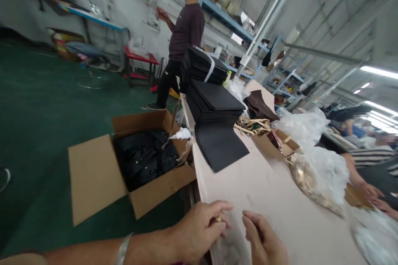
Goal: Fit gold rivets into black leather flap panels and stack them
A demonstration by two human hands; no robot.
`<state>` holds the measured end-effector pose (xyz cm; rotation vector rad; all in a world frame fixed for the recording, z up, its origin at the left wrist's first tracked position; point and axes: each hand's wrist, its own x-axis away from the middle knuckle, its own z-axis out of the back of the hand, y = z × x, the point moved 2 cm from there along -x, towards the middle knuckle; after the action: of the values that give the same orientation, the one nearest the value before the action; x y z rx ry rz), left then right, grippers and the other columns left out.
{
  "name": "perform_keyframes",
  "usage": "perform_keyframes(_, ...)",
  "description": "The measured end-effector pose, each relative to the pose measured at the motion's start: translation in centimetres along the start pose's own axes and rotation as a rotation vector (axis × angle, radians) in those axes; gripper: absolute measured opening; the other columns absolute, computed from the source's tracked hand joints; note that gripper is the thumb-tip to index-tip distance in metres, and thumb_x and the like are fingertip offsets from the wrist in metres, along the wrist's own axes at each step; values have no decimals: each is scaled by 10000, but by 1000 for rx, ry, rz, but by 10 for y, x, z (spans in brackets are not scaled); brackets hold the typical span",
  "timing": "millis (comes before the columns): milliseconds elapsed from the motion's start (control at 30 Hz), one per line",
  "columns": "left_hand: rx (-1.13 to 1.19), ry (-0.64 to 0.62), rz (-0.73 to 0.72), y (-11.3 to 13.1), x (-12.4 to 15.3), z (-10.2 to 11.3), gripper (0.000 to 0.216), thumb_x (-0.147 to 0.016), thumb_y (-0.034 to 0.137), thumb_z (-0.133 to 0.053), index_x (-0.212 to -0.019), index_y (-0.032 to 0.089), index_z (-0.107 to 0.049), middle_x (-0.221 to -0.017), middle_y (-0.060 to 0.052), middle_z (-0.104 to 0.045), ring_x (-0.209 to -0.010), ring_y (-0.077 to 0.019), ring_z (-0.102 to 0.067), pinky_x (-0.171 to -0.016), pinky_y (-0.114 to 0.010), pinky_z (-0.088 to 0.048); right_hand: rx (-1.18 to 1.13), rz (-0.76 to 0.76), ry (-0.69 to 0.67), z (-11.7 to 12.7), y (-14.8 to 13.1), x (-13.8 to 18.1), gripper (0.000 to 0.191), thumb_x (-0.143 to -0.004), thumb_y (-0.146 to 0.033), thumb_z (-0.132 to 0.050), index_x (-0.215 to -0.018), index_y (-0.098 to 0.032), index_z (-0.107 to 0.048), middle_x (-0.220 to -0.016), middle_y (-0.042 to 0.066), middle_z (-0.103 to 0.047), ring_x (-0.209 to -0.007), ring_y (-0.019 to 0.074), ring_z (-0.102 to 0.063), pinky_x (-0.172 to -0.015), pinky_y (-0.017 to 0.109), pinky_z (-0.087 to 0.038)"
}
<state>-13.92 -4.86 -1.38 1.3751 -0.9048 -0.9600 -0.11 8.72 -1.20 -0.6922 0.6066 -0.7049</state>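
The black sheets lay in a fanned pile on the pale table, a little beyond my hands. My left hand was over the table's edge, its grip loosely open with fingers bent. Beside it, my right hand curled inward; I could not tell whether its grip held anything. At the pile's far end sat a black bundle with a white band. Left of the table, an open cardboard box contained crumpled black material.
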Motion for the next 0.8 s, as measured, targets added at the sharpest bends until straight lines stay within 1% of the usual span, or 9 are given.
perform_keyframes(133, 353, 204, 173, -10, 0, 39, 406, -755, 314, -633, -1104, 109, -605, -841, -62, -683, -678, -146, -620, -543, -219, -457, 97, 140, -126, -35, -19, -75, 335, -935, -466, -454, -962, -199, -656, -884, 70, -723, -771, 212, -673, -686, 284, -500)
perform_keyframes(267, 305, 305, 266, -17, 5, 64, 425, -767, 436, -637, -1043, 114, -623, -787, -33, -668, -559, -84, -515, -495, -195, -333, 443, 340, -130, -77, -39, -136, 268, -978, -261, -347, -966, -177, -601, -846, 82, -700, -789, 228, -638, -688, 300, -423)
perform_keyframes(367, 255, 346, 294, -24, 6, 72, 457, -789, 504, -613, -1040, 122, -630, -838, -35, -672, -551, -72, -485, -498, -197, -309, 544, 403, -149, -93, -43, -151, 237, -958, -171, -360, -904, -176, -590, -810, 88, -678, -788, 240, -591, -694, 309, -374)
perform_keyframes(433, 247, 356, 298, -29, 5, 74, 473, -801, 531, -601, -1043, 126, -627, -881, -46, -680, -560, -74, -495, -507, -200, -320, 581, 436, -192, -90, -40, -140, 233, -952, -154, -364, -889, -178, -586, -801, 87, -666, -782, 244, -563, -700, 317, -354)
perform_keyframes(533, 263, 348, 296, -35, 5, 74, 483, -818, 574, -594, -1010, 132, -612, -897, -48, -688, -546, -72, -497, -497, -201, -319, 600, 435, -354, -68, -30, -98, 254, -942, -137, -344, -857, -192, -576, -784, 73, -651, -762, 238, -545, -672, 319, -338)
perform_keyframes(667, 390, 303, 292, -39, 8, 61, 459, -779, 566, -680, -929, 136, -618, -782, -21, -670, -613, -118, -570, -540, -221, -396, 302, 249, -758, -27, -22, -28, 233, -931, -206, -413, -780, -220, -591, -718, 8, -632, -675, 173, -564, -624, 275, -367)
perform_keyframes(700, 454, 276, 296, -39, 10, 56, 446, -758, 536, -717, -929, 133, -631, -794, -29, -679, -674, -143, -605, -589, -237, -438, 203, 177, -804, -20, -21, -16, 226, -931, -245, -445, -777, -223, -609, -721, -2, -633, -673, 161, -572, -624, 262, -383)
perform_keyframes(733, 515, 251, 306, -39, 11, 51, 438, -735, 504, -748, -938, 130, -647, -823, -42, -692, -736, -166, -630, -644, -256, -470, 116, 98, -798, -14, -21, -7, 217, -931, -289, -476, -794, -224, -631, -730, -5, -635, -684, 155, -581, -631, 254, -403)
perform_keyframes(800, 580, 230, 355, -38, 15, 42, 432, -699, 468, -775, -931, 119, -671, -861, -62, -707, -777, -184, -646, -687, -275, -492, -33, -71, -670, -9, -19, 1, 218, -919, -380, -530, -875, -218, -669, -771, 6, -649, -722, 162, -605, -663, 257, -451)
